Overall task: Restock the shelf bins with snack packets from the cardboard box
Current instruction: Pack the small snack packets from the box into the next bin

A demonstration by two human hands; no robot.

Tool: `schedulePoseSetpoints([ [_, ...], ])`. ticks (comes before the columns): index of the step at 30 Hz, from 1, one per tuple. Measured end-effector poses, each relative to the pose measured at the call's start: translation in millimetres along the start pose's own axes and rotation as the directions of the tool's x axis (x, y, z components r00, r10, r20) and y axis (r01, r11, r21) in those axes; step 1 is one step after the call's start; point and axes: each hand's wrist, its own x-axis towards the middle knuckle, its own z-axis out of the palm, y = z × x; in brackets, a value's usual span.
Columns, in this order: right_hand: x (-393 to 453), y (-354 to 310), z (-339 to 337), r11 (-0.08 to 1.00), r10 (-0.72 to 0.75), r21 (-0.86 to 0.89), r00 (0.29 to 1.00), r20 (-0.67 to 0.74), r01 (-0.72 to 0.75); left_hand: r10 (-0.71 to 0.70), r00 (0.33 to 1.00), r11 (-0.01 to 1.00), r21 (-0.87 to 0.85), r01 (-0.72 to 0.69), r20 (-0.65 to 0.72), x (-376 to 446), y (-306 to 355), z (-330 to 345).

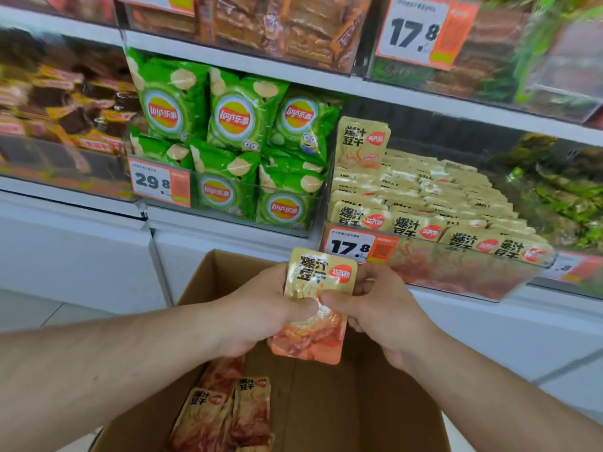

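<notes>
Both hands hold one yellow-and-orange snack packet (318,288) upright above the open cardboard box (359,402). My left hand (261,311) grips its left side with the thumb across the front. My right hand (375,305) grips its right side, thumb meeting the left thumb. More of the same packets (225,415) lie at the bottom left of the box. Just ahead, the clear shelf bin (463,272) with a 17.8 price tag is packed with rows of matching packets (424,197).
A bin of green chip bags (235,148) stands left of the packet bin, tagged 29.8. Brown snack bins fill the left and top shelves, green-packed bins the right. White shelf base panels (81,256) run below; the box stands against them.
</notes>
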Motion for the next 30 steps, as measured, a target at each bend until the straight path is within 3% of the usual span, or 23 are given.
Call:
schedulePoseSetpoints([
  [2, 0.2, -7.9, -5.0, 1.0, -0.005, 0.03, 1.0, 0.014, 0.004, 0.047, 0.999, 0.999, 0.011, -0.047, -0.006, 2.9, 4.6, -2.4],
  [7, 0.6, -29.5, -24.9, 0.993, -0.081, -0.057, 0.96, 0.268, 0.1, 0.118, 0.993, 0.993, 0.01, -0.118, 0.02, 11.3, 27.5, -1.8],
  [12, 7.7, -51.1, -44.8, 0.987, -0.129, 0.127, 0.964, 0.231, 0.102, 0.186, 0.98, 0.975, 0.112, -0.193, 0.067, 30.4, 57.8, 2.8],
  [14, 14.3, -57.9, -60.7, 0.975, -0.15, 0.188, 0.971, 0.186, 0.114, 0.272, 0.962, 0.948, 0.179, -0.262, -0.033, 41.0, 74.1, 5.7],
  [16, 19.4, -63.8, -75.9, 0.951, -0.133, 0.292, 0.985, 0.108, 0.096, 0.405, 0.885, 0.9, 0.272, -0.341, -0.229, 50.3, 87.4, 5.3],
  [18, 23.0, -69.8, -89.9, 0.916, -0.107, 0.387, 0.994, -0.012, 0.103, 0.553, 0.783, 0.795, 0.462, -0.393, -0.284, 62.9, 97.8, 3.9],
  [20, 25.9, -72.7, -99.0, 0.884, -0.102, 0.441, 0.985, -0.14, 0.154, 0.633, 0.754, 0.592, 0.737, -0.326, -0.175, 80.4, 105.3, 1.3],
  [22, 29.7, -72.3, -105.5, 0.86, -0.112, 0.466, 0.968, -0.224, 0.208, 0.615, 0.788, 0.327, 0.923, -0.204, -0.044, 101.5, 111.4, 0.0],
  [24, 31.2, -72.4, -109.5, 0.849, -0.124, 0.463, 0.948, -0.292, 0.254, 0.517, 0.856, 0.144, 0.984, -0.101, 0.012, 119.1, 117.8, 3.1],
  [27, 33.4, -69.9, -116.2, 0.858, -0.145, 0.417, 0.92, -0.365, 0.301, 0.357, 0.934, 0.032, 0.999, -0.039, 0.025, 137.7, 121.9, 7.9],
  [30, 36.9, -62.1, -125.1, 0.9, -0.173, 0.3, 0.892, -0.418, 0.315, 0.361, 0.932, -0.039, 0.999, -0.016, 0.029, 144.9, 115.9, 7.9],
])
